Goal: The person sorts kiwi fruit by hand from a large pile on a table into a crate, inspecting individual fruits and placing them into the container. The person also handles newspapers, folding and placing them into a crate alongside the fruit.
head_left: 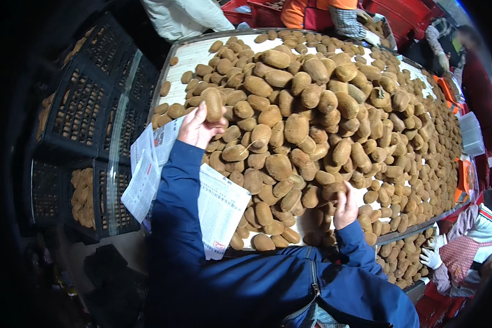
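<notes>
A large heap of brown kiwifruit (279, 166) covers much of the white tabletop (180, 67) before me. My left hand (199, 128) grips one long kiwifruit (213, 104), held up over the table's left side. Near the front edge, my right hand (346, 207) has its fingers on another kiwifruit (333, 191) at the heap's lower side. Under my left forearm lies a printed newspaper sheet (223, 209), partly hidden by the sleeve. More folded newspaper (141, 184) sticks out to the left of that arm.
Dark plastic crates (80, 104) filled with kiwifruit are stacked at the left. A co-worker's gloved hands (432, 252) rest at a container of kiwifruit on the lower right. Other people stand at the far side, near red crates (397, 20). Orange-edged trays (462, 180) line the right edge.
</notes>
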{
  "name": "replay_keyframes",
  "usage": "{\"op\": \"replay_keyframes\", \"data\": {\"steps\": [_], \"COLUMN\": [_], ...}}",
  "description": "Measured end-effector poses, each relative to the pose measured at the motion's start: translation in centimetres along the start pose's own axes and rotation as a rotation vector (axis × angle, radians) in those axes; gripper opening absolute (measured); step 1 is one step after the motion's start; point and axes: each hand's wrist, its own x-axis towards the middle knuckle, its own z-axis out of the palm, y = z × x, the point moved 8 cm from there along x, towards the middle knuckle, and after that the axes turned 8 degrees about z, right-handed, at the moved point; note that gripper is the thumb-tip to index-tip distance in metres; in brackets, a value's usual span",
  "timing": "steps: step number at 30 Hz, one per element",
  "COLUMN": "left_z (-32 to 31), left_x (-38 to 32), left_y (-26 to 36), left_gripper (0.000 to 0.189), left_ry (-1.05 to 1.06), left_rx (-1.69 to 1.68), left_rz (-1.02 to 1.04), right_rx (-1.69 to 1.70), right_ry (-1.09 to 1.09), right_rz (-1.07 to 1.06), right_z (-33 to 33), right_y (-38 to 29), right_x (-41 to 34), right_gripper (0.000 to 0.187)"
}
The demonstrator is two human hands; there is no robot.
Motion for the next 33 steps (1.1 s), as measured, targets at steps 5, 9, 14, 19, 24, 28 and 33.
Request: {"op": "replay_keyframes", "data": {"steps": [5,9,14,19,24,28,33], "left_z": [2.9,2.5,3.1,5.3,9.3,13.7,17.8], "left_x": [-0.8,-2.0,-3.8,-5.5,-8.1,-10.2,-12.6], "left_y": [-0.3,-0.4,-1.6,-3.8,-6.5,-9.8,-15.1], "left_gripper": [0.047,0.056,0.054,0.053,0.038,0.028,0.036], "left_ry": [-0.23,-0.183,-0.145,-0.132,-0.098,-0.137,-0.095], "left_rx": [-0.307,-0.25,0.011,0.157,0.135,0.185,0.526], "left_rz": [-0.011,-0.003,-0.072,-0.174,-0.288,-0.351,-0.356], "right_rx": [0.123,0.182,0.035,0.239,0.337,0.082,-0.349], "right_ry": [-0.063,-0.08,0.007,-0.087,-0.016,-0.071,-0.34], "right_rz": [0.168,0.461,0.422,0.502,0.635,0.641,0.516], "right_z": [-0.1,0.2,0.0,0.9,0.0,-1.2,-2.8], "right_y": [3.8,7.6,10.2,13.6,14.5,13.0,11.5], "right_x": [0.6,-0.1,-0.8,-1.3,-2.7,-3.6,-2.5], "right_gripper": [0.037,0.035,0.034,0.036,0.035,0.048,0.044]}}
